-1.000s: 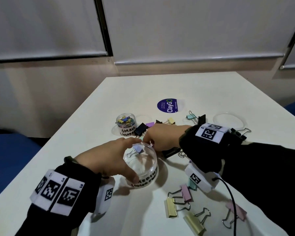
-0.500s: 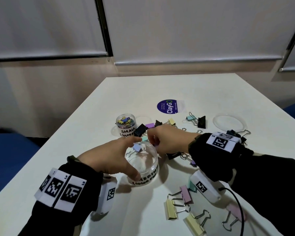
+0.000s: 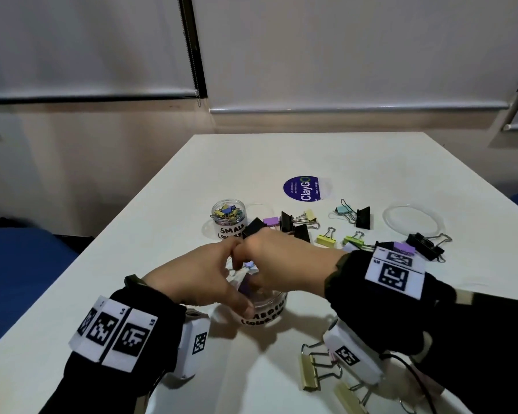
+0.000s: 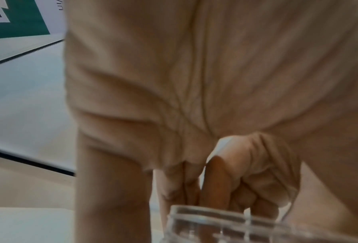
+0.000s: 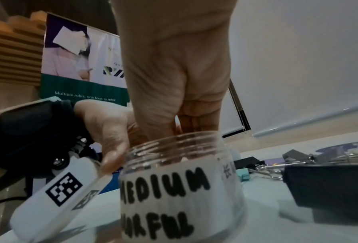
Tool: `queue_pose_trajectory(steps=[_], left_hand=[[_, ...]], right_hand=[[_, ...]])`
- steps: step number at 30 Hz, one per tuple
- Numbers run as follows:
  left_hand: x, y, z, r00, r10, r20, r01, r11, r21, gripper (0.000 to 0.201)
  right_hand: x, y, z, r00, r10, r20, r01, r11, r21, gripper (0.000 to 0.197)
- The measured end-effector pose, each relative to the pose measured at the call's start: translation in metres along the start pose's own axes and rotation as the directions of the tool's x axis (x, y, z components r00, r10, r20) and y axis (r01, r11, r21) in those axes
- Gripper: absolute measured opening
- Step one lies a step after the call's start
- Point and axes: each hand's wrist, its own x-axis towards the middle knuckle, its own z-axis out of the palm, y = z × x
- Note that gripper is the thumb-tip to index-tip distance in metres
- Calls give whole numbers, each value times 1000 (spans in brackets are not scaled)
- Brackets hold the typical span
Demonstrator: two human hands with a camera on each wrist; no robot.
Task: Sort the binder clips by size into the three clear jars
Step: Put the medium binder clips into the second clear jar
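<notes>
I hold the medium jar (image 3: 263, 312) on the bench (image 3: 356, 150) with my left hand (image 3: 198, 282); its grip is curled around the jar wall, thumb on the near side. My right hand (image 3: 281, 270) is over the open mouth of this jar with the fingers pointing down into it. I see something purple (image 3: 245, 286) under these fingers, probably a medium clip, but I cannot tell if the right grip is pinching it or has already let it go; the right wrist view shows only the fingers going behind the rim.

As I judge it, the small jar (image 3: 229, 218) is already quite full of small colourful clips, so this size looks mostly done. The medium jar seems to have only few clips inside. Many clips are not yet sorted: a group of black and coloured clips (image 3: 290, 224) behind my hands, more black ones (image 3: 425, 245) to the right, and gold clips (image 3: 310, 370) near my right wrist. A clear lid (image 3: 413, 222) lies at the far right. I cannot find the third jar in these views, so most of the work is left.
</notes>
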Motion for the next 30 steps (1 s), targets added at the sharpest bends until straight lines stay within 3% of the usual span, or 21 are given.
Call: queue_pose_trajectory(steps=[6,9,12,16,22,25,30], left_hand=[[-1,0,-2,1000,-10,30,9,1000,25,101],[-1,0,-2,999,-31,30,29,998,58,104],[-2,0,-2,999,-33,30,31,997,74,103],[-3,0,-1,1000,-6,23,3,994,105,103],[-6,6,0,995,27,96,-51,965,258,54],[-4,9,2,990,-17,139,-27,950,312,62],[-2,7,5,995,-27,93,-10,927,375,69]], right_hand=[[-11,12,-22,980,85,-179,-77,996,50,29],[-17,30,-35,947,208,-245,-187,977,107,26],[-23,54,-41,935,334,-117,-330,943,54,19],[-28,59,-34,948,320,-1,-320,948,4,22],[-21,58,-33,965,258,-51,-253,963,90,14],[-21,61,-33,970,243,-23,-241,967,83,17],[-30,73,-28,948,317,2,-317,948,1,26]])
